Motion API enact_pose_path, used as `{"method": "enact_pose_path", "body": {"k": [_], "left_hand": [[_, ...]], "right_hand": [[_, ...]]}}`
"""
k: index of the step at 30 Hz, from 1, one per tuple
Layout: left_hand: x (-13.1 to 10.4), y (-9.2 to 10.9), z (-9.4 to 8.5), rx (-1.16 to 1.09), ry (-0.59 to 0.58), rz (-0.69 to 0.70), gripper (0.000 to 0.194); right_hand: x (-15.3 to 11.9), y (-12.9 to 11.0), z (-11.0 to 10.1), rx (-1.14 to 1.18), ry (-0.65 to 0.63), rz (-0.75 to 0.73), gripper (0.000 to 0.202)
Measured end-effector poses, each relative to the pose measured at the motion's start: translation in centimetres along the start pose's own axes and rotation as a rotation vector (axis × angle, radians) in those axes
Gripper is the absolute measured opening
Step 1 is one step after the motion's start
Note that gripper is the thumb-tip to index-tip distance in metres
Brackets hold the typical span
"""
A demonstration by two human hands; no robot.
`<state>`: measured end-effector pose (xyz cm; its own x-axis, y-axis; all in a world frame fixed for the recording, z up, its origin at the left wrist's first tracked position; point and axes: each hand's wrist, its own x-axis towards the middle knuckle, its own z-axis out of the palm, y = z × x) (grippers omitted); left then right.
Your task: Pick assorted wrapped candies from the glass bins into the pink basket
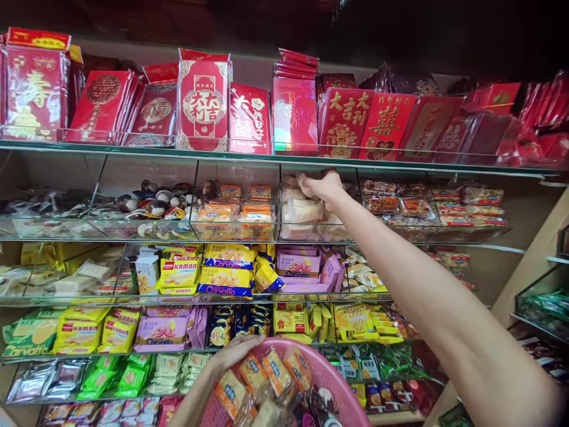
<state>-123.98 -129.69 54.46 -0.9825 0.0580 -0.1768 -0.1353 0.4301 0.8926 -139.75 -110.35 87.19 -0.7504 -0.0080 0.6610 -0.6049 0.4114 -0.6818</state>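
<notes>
My right hand (323, 188) reaches into a glass compartment on the second shelf, among white wrapped snacks (304, 210). Its fingers are bent at the upper packs; whether a pack is gripped is hard to make out. Low in the middle, my left hand (237, 351) is curved over the rim of a pink plastic basket (344, 385). Inside the basket lie several clear packs of biscuits with orange labels (253, 376) and some dark and white wrapped pieces (322, 403).
Red envelopes (204, 104) line the top shelf. Glass dividers and front lips (280, 201) frame the compartments. Yellow packs (229, 267) and purple packs (162, 326) fill lower shelves. At the right stands a pale wooden upright (528, 249).
</notes>
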Motion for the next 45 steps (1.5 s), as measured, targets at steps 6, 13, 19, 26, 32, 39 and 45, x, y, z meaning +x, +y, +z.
{"method": "enact_pose_path", "body": {"k": [6,13,19,26,32,39,45], "left_hand": [[0.6,0.1,-0.1,0.057,-0.035,0.015,0.057],[1.2,1.1,0.5,0.127,-0.037,-0.036,0.059],[2.7,0.4,1.4,0.131,-0.061,0.003,0.058],[2.5,0.5,1.4,0.164,-0.052,-0.007,0.055],[1.7,1.1,1.0,0.128,-0.056,-0.016,0.055],[1.1,2.0,0.7,0.17,-0.036,-0.053,0.059],[1.9,0.8,0.6,0.166,-0.015,-0.061,0.059]], "right_hand": [[-0.6,2.7,-3.3,0.021,0.144,0.022,0.061],[-11.4,4.9,-8.3,0.051,0.015,-0.328,0.053],[-24.3,8.4,-6.6,-0.099,-0.672,-0.381,0.033],[-31.1,12.5,-4.1,-0.122,-1.234,-0.543,0.029],[-33.0,14.4,-2.5,-0.095,-1.277,-0.621,0.032],[-34.4,14.7,0.1,-0.205,-1.189,-0.864,0.01],[-35.3,15.6,1.2,-0.191,-1.074,-1.017,0.018]]}}
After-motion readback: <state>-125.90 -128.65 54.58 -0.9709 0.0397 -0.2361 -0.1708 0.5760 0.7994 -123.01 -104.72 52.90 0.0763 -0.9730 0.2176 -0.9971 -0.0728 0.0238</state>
